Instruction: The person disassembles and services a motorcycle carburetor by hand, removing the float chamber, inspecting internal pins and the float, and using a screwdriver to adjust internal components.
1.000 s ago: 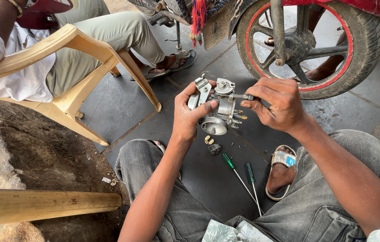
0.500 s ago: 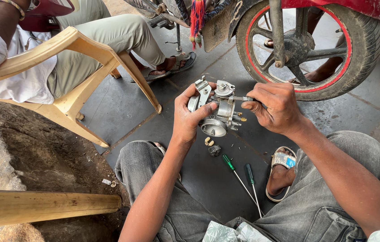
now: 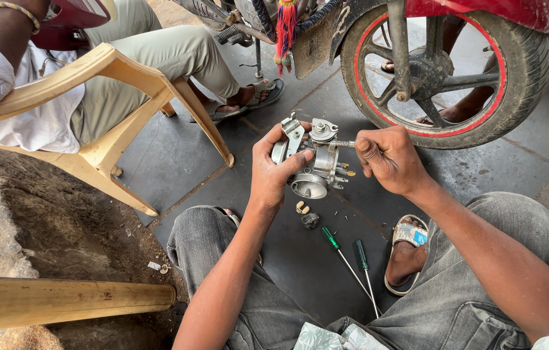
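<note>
Both hands grip: left hand (image 3: 273,174) half hides the carburetor (image 3: 313,162), right hand (image 3: 388,159) pinches its spring screw (image 3: 344,144)

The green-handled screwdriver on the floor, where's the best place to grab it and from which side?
Probably by the green handle, from above: the screwdriver lies flat on the dark floor, handle end pointing toward the hands, shaft thin and running close beside the second screwdriver.

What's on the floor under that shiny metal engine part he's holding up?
Below the metal engine part, held by the left hand, lie a small beige piece, a dark part and two green-handled screwdrivers. Anything behind the hand is hidden.
</note>
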